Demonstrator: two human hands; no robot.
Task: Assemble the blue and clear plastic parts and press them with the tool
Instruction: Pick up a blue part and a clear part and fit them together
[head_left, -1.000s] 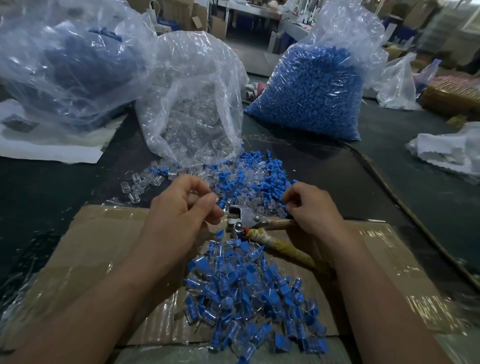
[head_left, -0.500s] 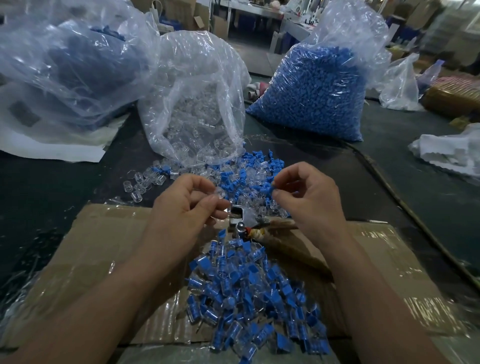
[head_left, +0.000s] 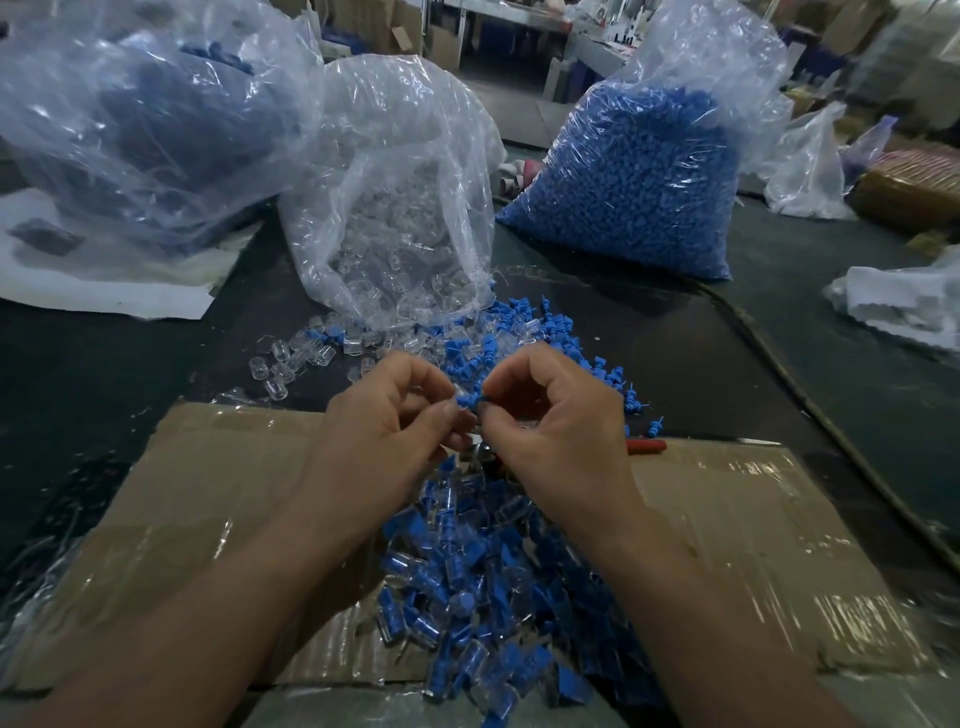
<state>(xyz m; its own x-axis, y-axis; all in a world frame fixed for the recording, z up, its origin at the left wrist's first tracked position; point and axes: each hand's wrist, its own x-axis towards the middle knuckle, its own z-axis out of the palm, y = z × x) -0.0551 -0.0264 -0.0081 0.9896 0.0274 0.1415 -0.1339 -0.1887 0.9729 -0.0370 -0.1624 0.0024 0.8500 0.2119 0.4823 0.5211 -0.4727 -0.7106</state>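
We see both hands raised just over the cardboard sheet on the dark desk. Our left hand and right hand meet at the fingertips with a small blue part between them. The right fingers pinch one end and the left fingers are curled round the other. The left may also be holding a clear cap there, but the blur leaves us unsure.

The tool lies on the cardboard beneath the hands. Only a bit of its metal head and a red handle tip show.

Near us is a heap of joined pieces. Beyond the hands are loose blue and clear parts, spilled before an open bag of clear caps. A full bag of blue parts stands to its right, and a big crumpled bag lies to its left.
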